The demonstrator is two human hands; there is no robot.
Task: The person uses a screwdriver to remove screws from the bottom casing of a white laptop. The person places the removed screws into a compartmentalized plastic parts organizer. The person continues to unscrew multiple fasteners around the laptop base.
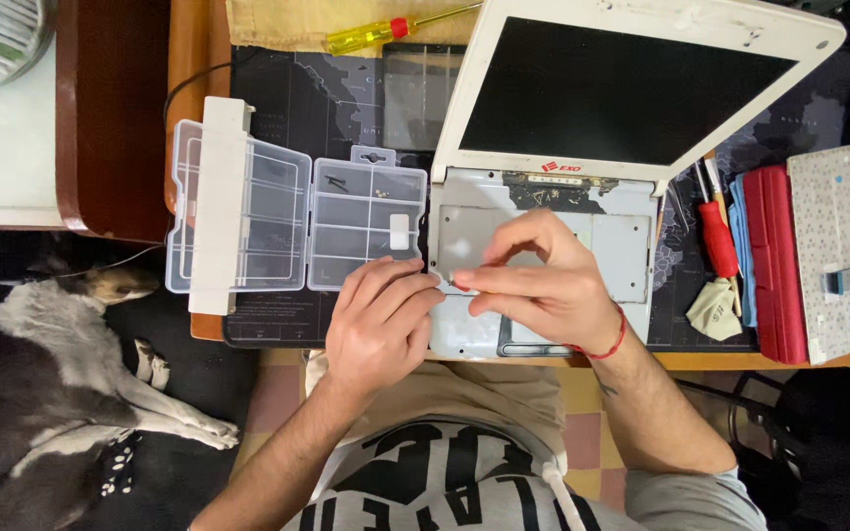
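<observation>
A small white laptop [543,197] lies open on the desk with its keyboard removed, showing a bare metal tray. My right hand [543,285], with a red cord at the wrist, rests over the tray's lower left and pinches something tiny at its fingertips, too small to make out. My left hand [381,324] sits at the laptop's left front corner, fingers curled, its fingertips meeting those of the right hand. Just left of the hands stands a clear plastic parts box [366,221] with a few screws in its compartments.
A larger clear organiser [238,211] lies left of the parts box. A yellow screwdriver [386,31] is at the back. Red screwdriver [718,236], red case [774,265] and the detached keyboard [830,251] lie right. A dog [61,383] lies on the floor at left.
</observation>
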